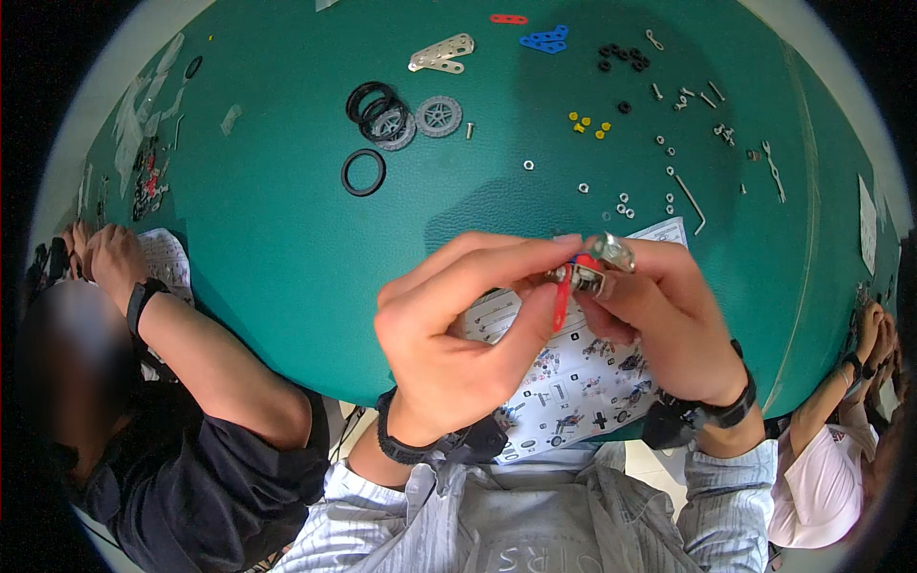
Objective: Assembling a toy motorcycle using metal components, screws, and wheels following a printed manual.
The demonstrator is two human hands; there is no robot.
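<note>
Between my two hands, above a printed instruction sheet (535,420), is a small model assembly (585,275) of red and metal parts with a bit of blue. Thumb and fingers of my left hand (468,320) pinch its left side, where a red strip hangs down. My right hand (669,310) grips the right side, its fingers curled around the metal parts. A shiny, clear-looking piece (613,252) sticks up at the top of the assembly; its kind I cannot make out. Fingers cover much of the assembly.
On the green table lie grey wheels (439,116), black tyres (364,173), metal strips (441,53), blue pieces (544,39), yellow pieces (580,122), black rings (626,55), loose nuts (624,199), bolts, a hex key (690,199) and a spanner (772,172). People sit at both sides.
</note>
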